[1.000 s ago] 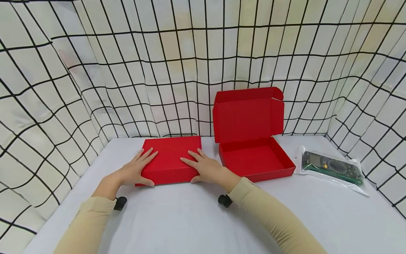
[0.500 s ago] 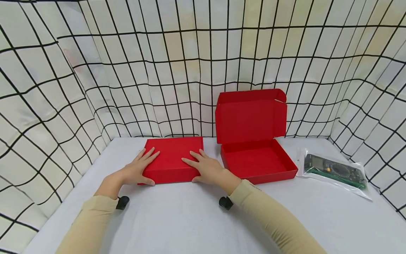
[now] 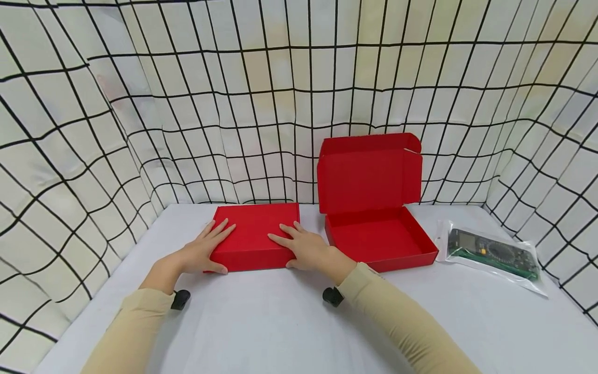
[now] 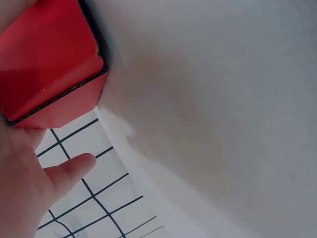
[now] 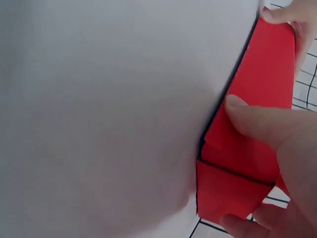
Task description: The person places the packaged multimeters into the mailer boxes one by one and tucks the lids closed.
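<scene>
A closed red cardboard box (image 3: 259,228) lies flat on the white table. My left hand (image 3: 198,253) rests on its left end, fingers spread over the lid and thumb at the front face. On the right end rests my right hand (image 3: 308,249), its fingers likewise spread and its thumb against the front. In the right wrist view, the thumb (image 5: 257,119) lies along the red front panel, and a fingertip touches the end wall. The left wrist view shows a box corner (image 4: 59,104) beside the left hand (image 4: 25,183); part of that hand is out of frame.
A second red box (image 3: 374,234) stands at the right with its lid (image 3: 369,174) raised. Farther right, a multimeter (image 3: 492,252) lies in a clear plastic bag. White cloth (image 3: 261,93) with black grid lines surrounds the back and sides of the table (image 3: 261,322).
The head view has shifted slightly, so everything appears a little farther right. Both hands stay on the closed box, and neither box visibly moves on the table.
</scene>
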`<state>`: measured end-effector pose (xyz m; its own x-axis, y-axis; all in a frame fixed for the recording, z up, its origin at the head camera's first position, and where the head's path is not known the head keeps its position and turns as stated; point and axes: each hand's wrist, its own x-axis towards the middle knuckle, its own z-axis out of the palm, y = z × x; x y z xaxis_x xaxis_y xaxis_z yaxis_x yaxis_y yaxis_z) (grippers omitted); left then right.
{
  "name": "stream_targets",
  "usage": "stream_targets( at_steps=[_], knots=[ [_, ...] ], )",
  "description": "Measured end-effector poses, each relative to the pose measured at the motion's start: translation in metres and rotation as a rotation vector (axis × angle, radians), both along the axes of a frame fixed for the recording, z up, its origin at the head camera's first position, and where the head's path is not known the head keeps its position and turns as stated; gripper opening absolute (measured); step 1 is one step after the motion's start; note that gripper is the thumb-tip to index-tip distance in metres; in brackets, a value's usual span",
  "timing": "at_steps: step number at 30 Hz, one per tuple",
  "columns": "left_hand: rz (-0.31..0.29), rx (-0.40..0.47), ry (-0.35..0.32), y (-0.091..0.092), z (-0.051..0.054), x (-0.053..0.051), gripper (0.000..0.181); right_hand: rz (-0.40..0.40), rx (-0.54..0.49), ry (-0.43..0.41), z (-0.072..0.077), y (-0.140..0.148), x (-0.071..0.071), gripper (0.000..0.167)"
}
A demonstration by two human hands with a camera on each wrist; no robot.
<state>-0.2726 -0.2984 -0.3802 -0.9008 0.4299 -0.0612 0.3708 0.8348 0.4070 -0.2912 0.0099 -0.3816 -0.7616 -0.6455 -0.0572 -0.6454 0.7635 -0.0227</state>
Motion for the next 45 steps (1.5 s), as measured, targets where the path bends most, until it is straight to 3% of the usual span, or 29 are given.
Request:
stream_targets(
  at_steps=[4, 7, 20, 27, 32, 38, 45],
  knots=[
    [-0.009, 0.022, -0.025, 0.0, 0.001, -0.001, 0.111, 0.017, -0.02, -0.073, 0.002, 0.005, -0.003, 0.091],
    [-0.016, 0.022, -0.037, -0.001, 0.001, 0.0, 0.112, 0.027, -0.032, -0.082, 0.001, 0.007, -0.003, 0.09],
    [-0.008, -0.032, -0.015, 0.001, 0.001, -0.001, 0.1, 0.0, -0.041, 0.094, -0.004, 0.003, 0.003, 0.087],
    [-0.01, -0.032, 0.002, 0.001, 0.002, -0.002, 0.1, 0.011, -0.036, 0.127, -0.006, 0.004, 0.001, 0.086],
    [0.0, -0.076, 0.022, 0.0, -0.001, -0.001, 0.103, 0.049, -0.026, 0.031, -0.009, 0.008, -0.002, 0.089],
    [-0.012, -0.087, 0.036, 0.0, -0.001, 0.002, 0.103, 0.053, -0.096, -0.117, -0.01, 0.012, -0.009, 0.087],
    [-0.021, -0.07, -0.001, 0.002, 0.006, 0.002, 0.102, 0.019, -0.098, -0.097, -0.007, 0.01, -0.009, 0.088]
  ],
)
